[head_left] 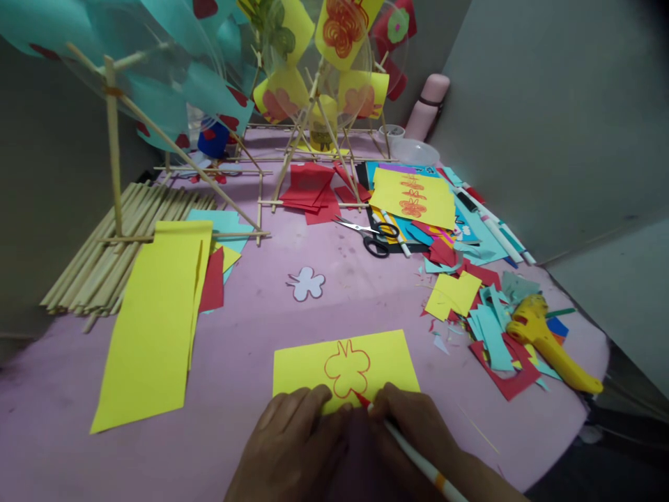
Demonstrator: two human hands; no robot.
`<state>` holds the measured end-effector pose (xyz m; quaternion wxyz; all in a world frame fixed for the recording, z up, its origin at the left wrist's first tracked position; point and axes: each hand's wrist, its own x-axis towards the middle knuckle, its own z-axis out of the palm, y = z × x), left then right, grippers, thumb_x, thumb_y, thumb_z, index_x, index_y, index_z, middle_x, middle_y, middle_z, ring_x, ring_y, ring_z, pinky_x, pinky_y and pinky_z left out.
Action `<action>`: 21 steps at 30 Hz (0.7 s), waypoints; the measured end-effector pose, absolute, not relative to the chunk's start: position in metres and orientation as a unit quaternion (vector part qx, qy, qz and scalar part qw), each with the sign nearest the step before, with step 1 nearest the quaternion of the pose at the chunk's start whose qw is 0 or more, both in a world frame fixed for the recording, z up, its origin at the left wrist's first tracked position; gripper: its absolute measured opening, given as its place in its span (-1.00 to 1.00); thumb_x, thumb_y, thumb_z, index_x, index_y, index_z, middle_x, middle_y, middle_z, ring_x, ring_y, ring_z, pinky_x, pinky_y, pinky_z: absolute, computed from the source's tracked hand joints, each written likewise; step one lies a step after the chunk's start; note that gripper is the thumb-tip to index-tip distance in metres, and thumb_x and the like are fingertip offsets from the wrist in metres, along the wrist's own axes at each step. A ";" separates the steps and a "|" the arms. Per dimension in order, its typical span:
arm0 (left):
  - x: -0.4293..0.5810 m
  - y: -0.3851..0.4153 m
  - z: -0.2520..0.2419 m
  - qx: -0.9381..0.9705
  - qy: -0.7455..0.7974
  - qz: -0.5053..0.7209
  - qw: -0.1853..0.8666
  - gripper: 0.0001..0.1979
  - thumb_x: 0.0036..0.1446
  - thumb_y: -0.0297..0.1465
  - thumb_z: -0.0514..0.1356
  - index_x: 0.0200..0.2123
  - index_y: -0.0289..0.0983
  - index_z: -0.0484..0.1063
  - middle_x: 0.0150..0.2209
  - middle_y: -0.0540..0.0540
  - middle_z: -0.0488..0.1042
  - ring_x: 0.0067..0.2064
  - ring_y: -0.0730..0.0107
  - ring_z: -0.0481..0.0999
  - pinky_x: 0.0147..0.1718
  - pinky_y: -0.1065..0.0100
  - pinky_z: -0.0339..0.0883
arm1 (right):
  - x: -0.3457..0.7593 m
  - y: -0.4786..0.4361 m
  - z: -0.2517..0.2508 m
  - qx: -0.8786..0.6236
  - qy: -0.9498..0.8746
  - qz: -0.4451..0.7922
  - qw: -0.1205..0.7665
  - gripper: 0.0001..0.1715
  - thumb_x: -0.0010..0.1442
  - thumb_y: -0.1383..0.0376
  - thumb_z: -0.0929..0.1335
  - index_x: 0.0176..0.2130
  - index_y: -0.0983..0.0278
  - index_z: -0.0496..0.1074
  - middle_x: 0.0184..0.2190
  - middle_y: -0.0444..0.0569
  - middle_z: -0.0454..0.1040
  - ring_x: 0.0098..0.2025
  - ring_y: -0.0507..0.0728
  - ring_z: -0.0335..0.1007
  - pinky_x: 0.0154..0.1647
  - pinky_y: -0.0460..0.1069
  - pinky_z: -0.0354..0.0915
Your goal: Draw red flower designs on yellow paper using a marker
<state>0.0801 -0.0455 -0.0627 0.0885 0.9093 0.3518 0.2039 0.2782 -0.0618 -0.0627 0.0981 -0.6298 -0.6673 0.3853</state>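
My right hand (415,429) grips a red felt-tip marker (421,460), its red tip touching the lower edge of a butterfly outline (348,367). That outline is drawn in red on a yellow paper sheet (396,357) lying on the table in front of me. Flat on the sheet's lower left corner lies my left hand (290,436), its fingers stretched out and pressing down; some fingertips are in shadow. Beyond the sheet is a small white butterfly cutout (307,284). Black-handled scissors (373,233) lie farther back.
Yellow strips (151,328) and a bundle of sticks (94,258) lie at left. Stick frames with decorated wheels (313,90) stand behind. Red papers (311,188) are at the back. A yellow glue gun (554,341) sits at right among paper scraps (491,328), before several markers (504,240).
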 end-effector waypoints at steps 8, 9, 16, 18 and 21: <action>0.082 -0.044 -0.061 0.907 0.354 0.213 0.080 -0.77 0.31 -0.34 -0.04 -0.14 -0.13 0.41 -0.19 -0.05 0.45 -0.26 0.30 0.44 -0.31 0.29 0.30 | 0.278 -0.054 -0.048 -0.664 -0.622 0.412 0.054 -0.77 -0.08 0.49 0.30 -0.60 0.21 0.19 -0.58 -0.15 0.52 -0.49 0.10 0.44 -0.50 -0.12 0.22; 0.082 -0.045 -0.061 0.907 0.355 0.211 0.082 -0.77 0.31 -0.34 -0.04 -0.14 -0.13 0.41 -0.19 -0.05 0.45 -0.25 0.30 0.44 -0.30 0.29 0.30 | 0.278 -0.054 -0.047 -0.664 -0.621 0.414 0.049 -0.77 -0.09 0.50 0.30 -0.60 0.22 0.20 -0.57 -0.14 0.53 -0.48 0.10 0.45 -0.49 -0.12 0.22; 0.080 -0.047 -0.060 0.909 0.353 0.208 0.079 -0.77 0.31 -0.34 -0.04 -0.13 -0.13 0.40 -0.19 -0.06 0.45 -0.26 0.30 0.43 -0.30 0.29 0.31 | 0.282 -0.065 -0.064 -0.642 -0.659 0.373 0.117 -0.86 -0.10 0.44 0.32 -0.53 0.21 0.28 -0.56 -0.16 0.52 -0.54 0.07 0.40 -0.50 -0.13 0.21; 0.079 -0.047 -0.060 0.909 0.357 0.197 0.085 -0.77 0.30 -0.34 -0.03 -0.11 -0.13 0.40 -0.18 -0.07 0.44 -0.25 0.29 0.43 -0.30 0.28 0.31 | 0.282 -0.066 -0.068 -0.648 -0.664 0.356 0.108 -0.84 -0.11 0.43 0.32 -0.55 0.20 0.25 -0.60 -0.18 0.50 -0.59 0.06 0.36 -0.54 -0.12 0.19; 0.078 -0.047 -0.061 0.912 0.356 0.187 0.087 -0.78 0.29 -0.35 -0.02 -0.11 -0.13 0.40 -0.17 -0.08 0.44 -0.24 0.27 0.43 -0.30 0.26 0.32 | 0.284 -0.065 -0.070 -0.656 -0.661 0.350 0.097 -0.84 -0.10 0.44 0.30 -0.56 0.19 0.24 -0.61 -0.19 0.48 -0.60 0.05 0.35 -0.59 -0.13 0.15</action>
